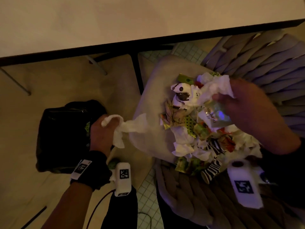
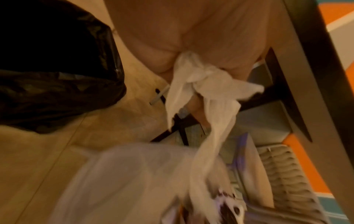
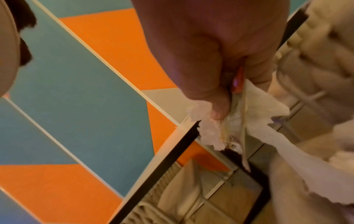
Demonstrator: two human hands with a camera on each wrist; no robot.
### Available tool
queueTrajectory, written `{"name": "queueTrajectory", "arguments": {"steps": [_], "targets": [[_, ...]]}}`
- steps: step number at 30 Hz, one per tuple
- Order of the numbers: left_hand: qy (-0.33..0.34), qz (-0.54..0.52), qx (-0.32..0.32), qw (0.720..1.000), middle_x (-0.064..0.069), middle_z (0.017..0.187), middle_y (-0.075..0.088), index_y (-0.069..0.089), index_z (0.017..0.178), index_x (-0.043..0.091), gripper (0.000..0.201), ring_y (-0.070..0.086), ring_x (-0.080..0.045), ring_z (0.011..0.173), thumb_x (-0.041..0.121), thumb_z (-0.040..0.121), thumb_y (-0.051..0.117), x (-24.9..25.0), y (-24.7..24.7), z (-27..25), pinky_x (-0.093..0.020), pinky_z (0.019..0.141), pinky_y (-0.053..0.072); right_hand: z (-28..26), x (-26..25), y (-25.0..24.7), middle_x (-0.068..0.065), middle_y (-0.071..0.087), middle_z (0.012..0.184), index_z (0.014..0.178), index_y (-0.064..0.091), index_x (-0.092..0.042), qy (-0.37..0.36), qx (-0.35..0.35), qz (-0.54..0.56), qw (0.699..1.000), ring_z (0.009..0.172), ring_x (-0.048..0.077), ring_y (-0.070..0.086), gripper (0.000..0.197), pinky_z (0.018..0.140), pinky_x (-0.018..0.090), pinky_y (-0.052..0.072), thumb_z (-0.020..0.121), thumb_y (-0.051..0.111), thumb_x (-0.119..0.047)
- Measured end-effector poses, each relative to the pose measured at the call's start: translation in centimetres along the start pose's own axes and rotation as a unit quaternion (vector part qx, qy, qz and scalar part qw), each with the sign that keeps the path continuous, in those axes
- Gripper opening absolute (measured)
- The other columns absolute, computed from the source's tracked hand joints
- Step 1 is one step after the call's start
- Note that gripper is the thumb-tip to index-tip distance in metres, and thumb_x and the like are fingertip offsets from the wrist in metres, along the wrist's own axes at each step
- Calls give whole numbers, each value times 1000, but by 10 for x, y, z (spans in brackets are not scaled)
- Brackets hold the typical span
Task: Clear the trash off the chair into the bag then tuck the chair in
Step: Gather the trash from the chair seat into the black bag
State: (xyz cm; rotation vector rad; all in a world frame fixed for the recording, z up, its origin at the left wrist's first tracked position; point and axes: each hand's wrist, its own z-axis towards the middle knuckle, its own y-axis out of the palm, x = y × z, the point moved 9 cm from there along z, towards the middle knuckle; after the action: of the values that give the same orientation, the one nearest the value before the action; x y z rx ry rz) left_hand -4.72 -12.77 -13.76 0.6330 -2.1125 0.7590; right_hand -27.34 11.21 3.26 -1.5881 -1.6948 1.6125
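A heap of trash [image 1: 198, 129], made of crumpled napkins, wrappers and striped paper, covers the chair seat [image 1: 148, 113]. My left hand [image 1: 102, 131] grips a long white napkin [image 1: 130, 128] between the seat's left edge and the black trash bag [image 1: 66, 133] on the floor. The left wrist view shows that napkin [image 2: 201, 94] trailing from my fingers toward the seat. My right hand [image 1: 239, 109] hovers over the heap, clutching a white napkin [image 1: 216, 86] and a clear plastic wrapper [image 1: 214, 116]. In the right wrist view my thumb pinches torn paper [image 3: 229, 121].
The white table [image 1: 115, 22] with its dark edge runs across the top. The chair's woven backrest [image 1: 264, 63] curves round the right side and its arm [image 1: 189, 195] round the near side. A second chair [image 1: 74, 76] sits under the table at left. Tiled floor shows beside my leg.
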Motion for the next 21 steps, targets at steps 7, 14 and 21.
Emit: {"name": "queueTrajectory", "arguments": {"steps": [7, 14, 21], "targets": [[-66, 87, -4, 994, -7, 116, 42, 30, 122, 13, 54, 48, -24, 105, 16, 83, 68, -61, -96, 25, -42, 80, 46, 14, -149, 143, 7, 69, 106, 105, 67, -6, -84, -162, 169, 969, 98, 18, 62, 20, 83, 24, 44, 89, 58, -13], [-127, 126, 25, 984, -20, 118, 45, 24, 129, 13, 39, 53, -35, 98, 15, 97, 45, -143, -222, 60, -40, 76, 43, 20, -236, 358, 20, 65, 112, 115, 60, 0, -43, -316, 180, 931, 104, 30, 61, 27, 81, 31, 46, 90, 55, -10], [-154, 119, 1, 981, -17, 152, 20, 9, 144, 13, 69, 32, -35, 136, 18, 92, 55, -238, -274, 109, -41, 103, 38, 31, -246, 528, 11, 54, 77, 85, 55, -8, 22, -371, 135, 919, 57, 7, 54, 9, 56, 27, 38, 87, 60, -16]]}}
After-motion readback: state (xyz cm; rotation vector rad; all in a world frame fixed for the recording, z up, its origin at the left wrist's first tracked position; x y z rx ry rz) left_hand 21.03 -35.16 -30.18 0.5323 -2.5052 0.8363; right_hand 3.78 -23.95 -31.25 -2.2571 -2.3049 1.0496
